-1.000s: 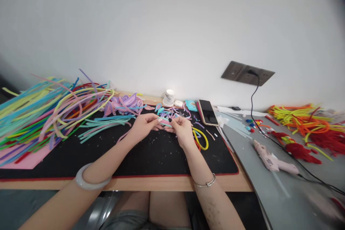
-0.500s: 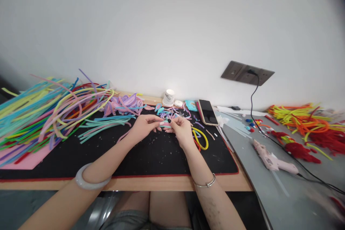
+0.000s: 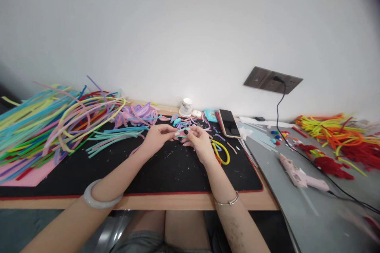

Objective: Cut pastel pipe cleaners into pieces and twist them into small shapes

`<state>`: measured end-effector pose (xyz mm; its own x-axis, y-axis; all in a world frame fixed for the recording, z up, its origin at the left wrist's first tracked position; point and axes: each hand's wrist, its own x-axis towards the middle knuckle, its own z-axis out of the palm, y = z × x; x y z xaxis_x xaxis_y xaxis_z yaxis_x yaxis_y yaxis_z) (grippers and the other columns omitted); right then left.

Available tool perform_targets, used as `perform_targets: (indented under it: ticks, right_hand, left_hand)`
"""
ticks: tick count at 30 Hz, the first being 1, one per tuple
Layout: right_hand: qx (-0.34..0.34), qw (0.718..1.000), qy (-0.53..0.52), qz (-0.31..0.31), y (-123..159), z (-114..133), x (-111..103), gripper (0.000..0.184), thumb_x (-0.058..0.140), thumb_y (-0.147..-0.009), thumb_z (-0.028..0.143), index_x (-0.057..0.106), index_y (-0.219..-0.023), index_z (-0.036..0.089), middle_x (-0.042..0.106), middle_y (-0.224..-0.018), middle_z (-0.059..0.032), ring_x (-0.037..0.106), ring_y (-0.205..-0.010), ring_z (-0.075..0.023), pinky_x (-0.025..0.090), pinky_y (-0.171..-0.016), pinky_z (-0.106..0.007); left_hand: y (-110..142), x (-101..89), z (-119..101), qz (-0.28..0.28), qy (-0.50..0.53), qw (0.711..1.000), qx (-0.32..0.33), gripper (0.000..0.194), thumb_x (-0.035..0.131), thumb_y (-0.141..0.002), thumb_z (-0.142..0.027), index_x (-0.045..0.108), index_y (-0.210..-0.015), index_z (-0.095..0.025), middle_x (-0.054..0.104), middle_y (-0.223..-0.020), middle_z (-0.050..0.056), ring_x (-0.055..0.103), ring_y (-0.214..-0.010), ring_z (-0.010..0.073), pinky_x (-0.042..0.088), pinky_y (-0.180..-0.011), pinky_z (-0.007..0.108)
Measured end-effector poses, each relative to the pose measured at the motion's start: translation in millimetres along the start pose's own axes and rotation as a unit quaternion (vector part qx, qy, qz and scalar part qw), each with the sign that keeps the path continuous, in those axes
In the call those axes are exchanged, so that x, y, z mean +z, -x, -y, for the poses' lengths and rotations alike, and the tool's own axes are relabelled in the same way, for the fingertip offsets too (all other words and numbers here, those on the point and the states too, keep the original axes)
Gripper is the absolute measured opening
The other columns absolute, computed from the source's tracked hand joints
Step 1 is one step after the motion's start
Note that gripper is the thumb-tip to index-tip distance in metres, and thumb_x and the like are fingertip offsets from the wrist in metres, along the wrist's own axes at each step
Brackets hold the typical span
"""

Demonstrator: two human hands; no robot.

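Above the middle of the black mat (image 3: 166, 174), my left hand (image 3: 159, 139) and my right hand (image 3: 199, 142) meet at the fingertips. Both are closed in a pinch on the same small fuzzy pipe cleaner piece (image 3: 180, 133), which looks pale teal with some pink. A small round black thing (image 3: 186, 132) shows at it, by my right thumb; whether it is fixed to the piece I cannot tell. Behind the fingers lie short teal, pink and purple pipe cleaner cuttings (image 3: 190, 120), partly hidden. A yellow pipe cleaner loop (image 3: 225, 154) rests beside my right wrist.
Piles of coloured pipe cleaners (image 3: 74, 122) cover the left side. At the back stand a paper cup (image 3: 186, 107) and a phone (image 3: 228, 123). On the grey table at right lie a glue gun (image 3: 301, 174), its cord, pom-poms (image 3: 277, 136) and red and yellow pipe cleaners (image 3: 332, 126).
The small piece between my fingers has turned: pink faced me before, pale teal shows now. The black round thing sits slightly lower. My hands have barely moved.
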<state>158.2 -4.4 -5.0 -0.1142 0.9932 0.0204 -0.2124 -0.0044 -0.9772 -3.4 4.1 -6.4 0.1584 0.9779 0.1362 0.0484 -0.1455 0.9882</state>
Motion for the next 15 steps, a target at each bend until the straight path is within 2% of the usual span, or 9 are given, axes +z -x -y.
perform_targets:
  ticks: [4, 11, 15]
  right_hand:
    - [0.046, 0.998, 0.008, 0.035, 2.3, -1.4, 2.7, 0.027, 0.067, -0.063, 0.032, 0.056, -0.077, 0.013, 0.064, -0.063, -0.0023, 0.058, -0.046, -0.0092, 0.049, -0.043, -0.019]
    - [-0.020, 0.998, 0.035, 0.049, 2.9, 1.1, 0.1, 0.017, 0.062, -0.068, 0.030, 0.056, -0.072, 0.015, 0.062, -0.057, 0.0001, 0.052, -0.040, -0.0066, 0.044, -0.040, -0.017]
    - [-0.022, 0.997, 0.058, 0.056, 2.3, 4.2, -4.2, 0.018, 0.062, -0.068, 0.032, 0.056, -0.069, 0.014, 0.061, -0.053, 0.0005, 0.050, -0.038, -0.0060, 0.043, -0.039, -0.016]
  left_hand:
    - [0.2, 0.6, 0.8, -0.017, 0.018, 1.000, 0.009, 0.025, 0.067, -0.064, -0.029, 0.065, -0.082, -0.012, 0.067, -0.071, 0.003, 0.061, -0.063, 0.0131, 0.051, -0.062, 0.025]
    - [0.8, 1.0, -1.0, 0.007, 0.037, 0.999, -0.005, 0.029, 0.068, -0.064, -0.032, 0.063, -0.083, -0.011, 0.066, -0.068, 0.004, 0.062, -0.063, 0.0145, 0.051, -0.059, 0.025]
    - [1.0, -0.6, -2.9, 0.032, 0.023, 0.999, -0.016, 0.030, 0.068, -0.064, -0.033, 0.063, -0.083, -0.011, 0.066, -0.064, 0.003, 0.063, -0.062, 0.0151, 0.051, -0.060, 0.026]
